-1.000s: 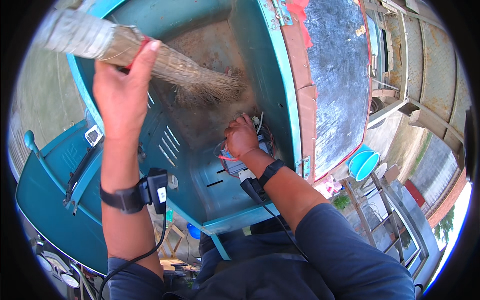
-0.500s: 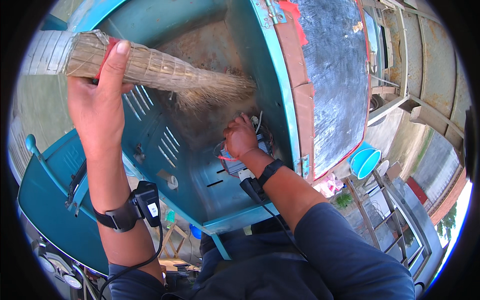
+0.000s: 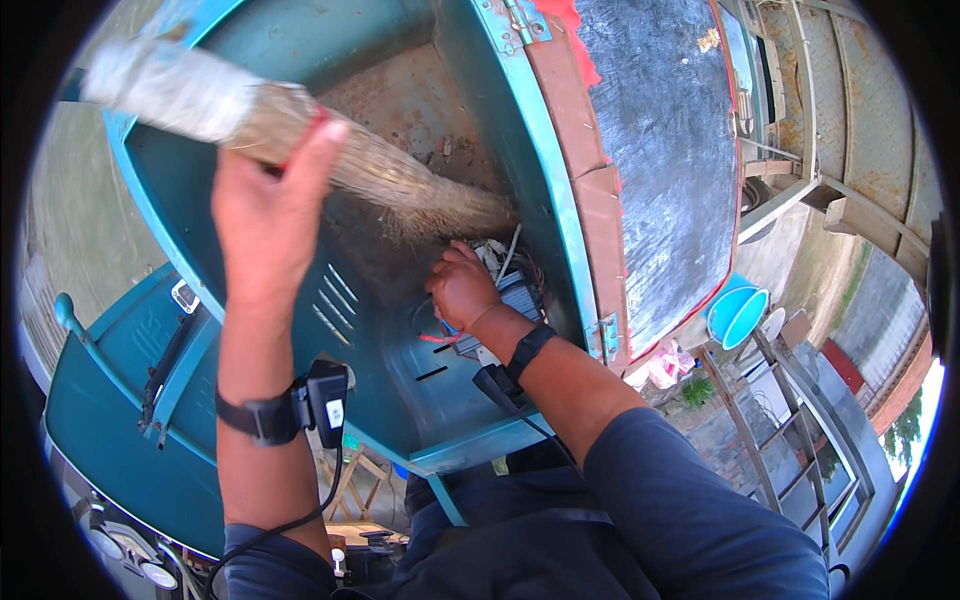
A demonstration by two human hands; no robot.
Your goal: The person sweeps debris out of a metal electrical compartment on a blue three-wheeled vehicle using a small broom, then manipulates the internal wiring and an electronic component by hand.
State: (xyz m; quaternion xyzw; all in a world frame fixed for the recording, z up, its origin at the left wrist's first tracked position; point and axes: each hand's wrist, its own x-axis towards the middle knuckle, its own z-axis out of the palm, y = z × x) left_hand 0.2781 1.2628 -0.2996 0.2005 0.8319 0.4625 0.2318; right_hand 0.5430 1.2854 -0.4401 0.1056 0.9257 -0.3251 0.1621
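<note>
My left hand (image 3: 265,215) is closed around a straw hand broom (image 3: 375,175), gripping it just below its white-wrapped handle. The bristles reach down to the right, onto the dirty floor of a teal metal compartment (image 3: 395,385). Lower in the same compartment, my right hand (image 3: 465,285) has its fingers curled beside a grey ribbed box (image 3: 520,302) with wires around it. What those fingers hold, if anything, is hidden. Some red wire (image 3: 436,338) shows below the hand. Loose dirt (image 3: 440,150) lies near the broom's tip.
A hinged lid with a dark, scuffed panel (image 3: 660,150) stands along the compartment's right side. A teal panel (image 3: 130,400) lies to the left. Farther right are a light-blue bucket (image 3: 735,312) and a metal frame (image 3: 790,430). Cables run from the straps on my forearms.
My left hand has moved right and slightly down with the broom, whose handle is now blurred. My right hand has shifted slightly left and down, uncovering more of the box and wires.
</note>
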